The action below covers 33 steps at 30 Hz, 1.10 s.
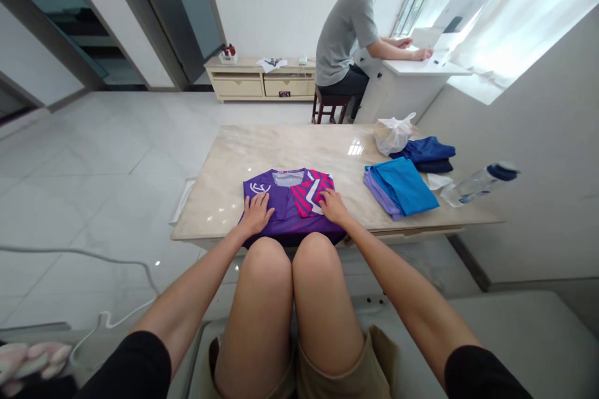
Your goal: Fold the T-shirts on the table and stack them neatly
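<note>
At the near edge of the counter (281,149), centre of view: folded jersey (285,215), purple, with a white crest at its left shoulder and a pink-striped panel folded across its right half. Lies flat with the collar pointing away; near hem drapes over the counter edge, just above the knees (290,255).

On the jersey, left of centre: left hand (256,215), palm down, fingers spread and straight, just below the crest. Grips nothing; presses flat on the cloth.

On the jersey, right of centre: right hand (333,207), likewise flat and open, fingertips touching the lower edge of the striped panel. Hands apart, with bare purple cloth between them.

To the right on the counter, apart from the jersey: stack (405,187) of folded blue cloth over a lilac layer. Behind it, a navy garment (428,154) and a white bag (393,134), touching each other. Beside the stack, a clear bottle (477,184) with a dark cap, lying near the right edge.

Beyond the counter: a person (349,31) in a grey shirt, seated on a stool (330,106) at a white desk (412,68), that person's hands on the desk top. Against the far wall, a low cabinet (259,78).
</note>
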Motion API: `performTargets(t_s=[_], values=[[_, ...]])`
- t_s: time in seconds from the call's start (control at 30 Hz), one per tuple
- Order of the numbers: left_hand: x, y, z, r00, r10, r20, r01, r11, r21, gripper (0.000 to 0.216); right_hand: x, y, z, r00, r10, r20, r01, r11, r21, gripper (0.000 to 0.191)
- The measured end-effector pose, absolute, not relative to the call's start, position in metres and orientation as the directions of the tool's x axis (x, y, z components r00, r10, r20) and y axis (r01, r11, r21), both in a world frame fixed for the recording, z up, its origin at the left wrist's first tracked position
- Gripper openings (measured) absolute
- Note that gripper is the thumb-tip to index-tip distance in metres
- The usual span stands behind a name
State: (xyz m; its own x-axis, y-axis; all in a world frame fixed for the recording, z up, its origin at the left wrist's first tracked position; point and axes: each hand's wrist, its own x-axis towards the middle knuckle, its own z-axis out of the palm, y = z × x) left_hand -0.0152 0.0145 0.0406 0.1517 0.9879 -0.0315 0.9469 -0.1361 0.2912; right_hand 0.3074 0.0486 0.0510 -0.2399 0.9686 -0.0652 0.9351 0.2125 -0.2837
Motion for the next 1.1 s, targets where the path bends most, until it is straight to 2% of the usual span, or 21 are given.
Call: performTargets(t_s=[0.1, 0.27, 0.47, 0.6, 0.7, 0.8, 0.9, 1.0, 1.1], values=[[-0.031, 0.046, 0.062, 0.070, 0.997, -0.012, 0.943, -0.063, 0.327, 0.060, 0.323, 0.084, 0.080, -0.205, 0.978, -0.039, 0.939, 0.185, -0.289, 0.045], [-0.065, 0.112, 0.077, 0.018, 0.997, -0.079, 0.938, 0.010, 0.347, 0.056, 0.329, 0.148, 0.098, -0.326, 0.939, -0.105, 0.920, 0.290, -0.263, 0.042], [-0.093, 0.174, 0.055, 0.007, 0.991, -0.134, 0.933, 0.042, 0.358, 0.075, 0.318, 0.215, 0.071, -0.402, 0.896, -0.186, 0.907, 0.363, -0.213, 0.077], [-0.099, 0.198, 0.046, 0.087, 0.957, -0.275, 0.888, 0.050, 0.457, 0.079, 0.313, 0.244, 0.059, -0.391, 0.871, -0.296, 0.911, 0.322, -0.256, 0.091], [-0.099, 0.201, 0.048, 0.153, 0.929, -0.338, 0.870, 0.035, 0.491, 0.076, 0.309, 0.249, 0.062, -0.378, 0.834, -0.401, 0.914, 0.268, -0.304, 0.083], [-0.094, 0.194, 0.058, 0.178, 0.914, -0.364, 0.881, 0.017, 0.473, 0.073, 0.303, 0.241, 0.072, -0.364, 0.799, -0.478, 0.929, 0.271, -0.254, 0.066], [-0.085, 0.183, 0.071, 0.212, 0.887, -0.411, 0.891, -0.003, 0.453, 0.057, 0.299, 0.226, 0.087, -0.360, 0.761, -0.539, 0.933, 0.297, -0.203, 0.040], [-0.074, 0.173, 0.084, 0.255, 0.857, -0.448, 0.888, -0.025, 0.458, 0.032, 0.298, 0.212, 0.102, -0.372, 0.750, -0.546, 0.928, 0.313, -0.201, 0.024], [-0.067, 0.170, 0.095, 0.269, 0.856, -0.442, 0.888, -0.043, 0.457, 0.023, 0.298, 0.204, 0.117, -0.393, 0.766, -0.509, 0.920, 0.329, -0.215, 0.021]])
